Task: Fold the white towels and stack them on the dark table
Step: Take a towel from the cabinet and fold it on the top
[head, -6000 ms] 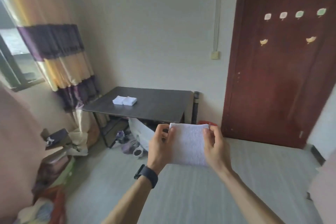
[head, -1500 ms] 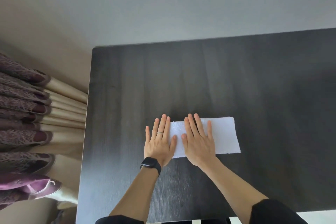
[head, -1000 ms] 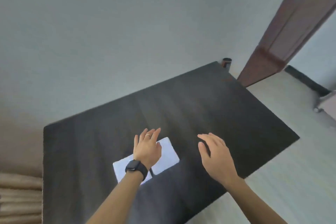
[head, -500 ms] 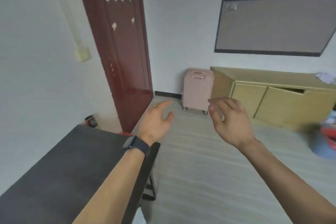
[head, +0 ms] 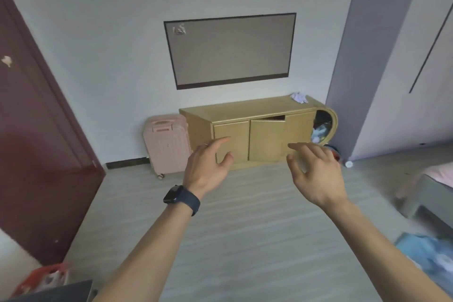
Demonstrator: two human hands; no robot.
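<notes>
Both of my hands are raised in front of me in mid-air, holding nothing. My left hand (head: pixel 208 167), with a dark watch on its wrist, has relaxed, spread fingers. My right hand (head: pixel 316 174) also has loose, slightly bent fingers. Only a corner of the dark table (head: pixel 56 292) shows at the bottom left. No folded white towel is in view. A small pale crumpled cloth (head: pixel 299 97) lies on top of the yellow cabinet (head: pixel 247 110) by the far wall.
A pink suitcase (head: pixel 166 142) stands left of the cabinet. A dark red door (head: pixel 36 154) fills the left side. A bed corner (head: pixel 436 179) and a blue item (head: pixel 431 257) on the floor are at the right. A red bag (head: pixel 46 277) sits by the table.
I have turned away from the table after pressing the folded towel flat on it. My view has swung right to the cabinet wall. Both hands have lifted off and hold nothing.
</notes>
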